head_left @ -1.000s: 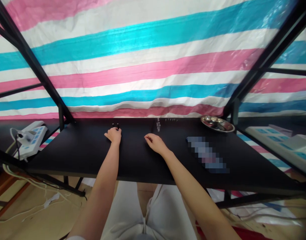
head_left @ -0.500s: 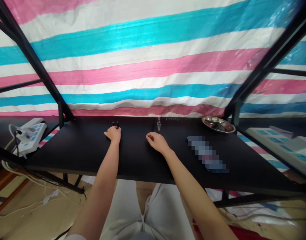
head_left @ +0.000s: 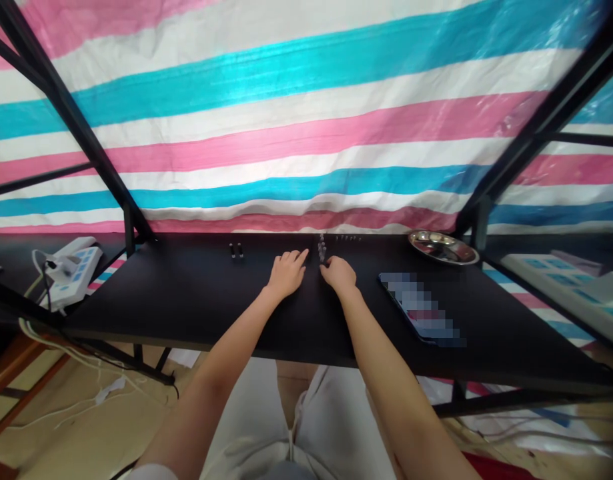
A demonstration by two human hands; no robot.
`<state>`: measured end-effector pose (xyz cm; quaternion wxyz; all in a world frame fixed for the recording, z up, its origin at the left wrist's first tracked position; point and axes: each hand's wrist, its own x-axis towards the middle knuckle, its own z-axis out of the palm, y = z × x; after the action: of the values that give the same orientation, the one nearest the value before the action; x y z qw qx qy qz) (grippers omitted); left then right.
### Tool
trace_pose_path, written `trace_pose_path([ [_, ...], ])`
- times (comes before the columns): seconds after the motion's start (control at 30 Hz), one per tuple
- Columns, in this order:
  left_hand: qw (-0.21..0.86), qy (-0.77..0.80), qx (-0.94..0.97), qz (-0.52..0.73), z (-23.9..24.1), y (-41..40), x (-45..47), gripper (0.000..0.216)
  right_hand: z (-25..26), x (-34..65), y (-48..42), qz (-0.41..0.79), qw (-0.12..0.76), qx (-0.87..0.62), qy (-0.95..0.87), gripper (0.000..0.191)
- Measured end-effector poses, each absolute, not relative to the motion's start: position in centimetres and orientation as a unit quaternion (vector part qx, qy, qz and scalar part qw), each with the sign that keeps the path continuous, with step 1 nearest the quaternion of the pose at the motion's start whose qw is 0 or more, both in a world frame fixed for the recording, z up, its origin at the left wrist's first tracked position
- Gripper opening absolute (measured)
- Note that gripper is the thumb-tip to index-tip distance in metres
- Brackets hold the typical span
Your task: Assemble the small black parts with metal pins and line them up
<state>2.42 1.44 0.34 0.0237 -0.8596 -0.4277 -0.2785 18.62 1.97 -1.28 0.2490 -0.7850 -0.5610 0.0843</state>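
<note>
My left hand (head_left: pixel 287 273) is over the black tabletop, fingers stretched out and apart, holding nothing. My right hand (head_left: pixel 340 275) is closed in a pinch at the near end of a short line of small, clear or silvery pieces (head_left: pixel 321 248). Whatever its fingertips hold, if anything, is too small to make out. Left of my left hand lie two short black rods (head_left: pixel 237 251) side by side, with light-coloured ends. A row of tiny light pieces (head_left: pixel 349 238) lies along the back edge, beyond my right hand.
A shiny metal plate (head_left: pixel 443 248) sits at the back right of the black table (head_left: pixel 186 300). In front of it lies a phone-like object (head_left: pixel 420 310) with a blurred-out top. Power strips (head_left: pixel 76 275) lie on the left. A striped plastic sheet (head_left: pixel 306 133) hangs behind, between black frame posts.
My left hand has moved right, away from the two black rods, and its fingers have opened. My right hand has moved right to the small clear pieces.
</note>
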Motion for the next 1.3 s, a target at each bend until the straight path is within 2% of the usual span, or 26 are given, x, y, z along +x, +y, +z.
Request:
trace_pose_path([
  [0.13,0.06,-0.457,-0.864,-0.203,-0.4,2.2,4.1,0.054,-0.5,18.5,3.1,0.111,0.199,-0.8,-0.555,0.03],
  [0.3,0.081,-0.485,-0.859,-0.141,-0.9,3.4,4.5,0.048,-0.4,18.1,3.3,0.103,0.197,-0.807,-0.547,0.032],
  [0.47,0.084,-0.472,-0.855,-0.201,0.0,3.5,5.2,0.032,-1.4,18.0,3.2,0.067,0.221,-0.799,-0.555,0.026],
  [0.63,0.011,-0.506,-0.808,-0.302,0.2,3.5,5.5,0.01,-1.8,18.0,3.2,0.04,0.23,-0.77,-0.594,0.019],
  [0.87,-0.101,-0.532,-0.689,-0.481,0.9,3.6,2.1,0.008,-1.6,16.3,2.2,0.031,0.225,-0.678,-0.699,0.012],
  [1.3,-0.153,-0.5,-0.672,-0.525,0.7,1.9,-0.5,0.007,-0.4,14.9,0.8,-0.011,0.224,-0.612,-0.759,0.011],
])
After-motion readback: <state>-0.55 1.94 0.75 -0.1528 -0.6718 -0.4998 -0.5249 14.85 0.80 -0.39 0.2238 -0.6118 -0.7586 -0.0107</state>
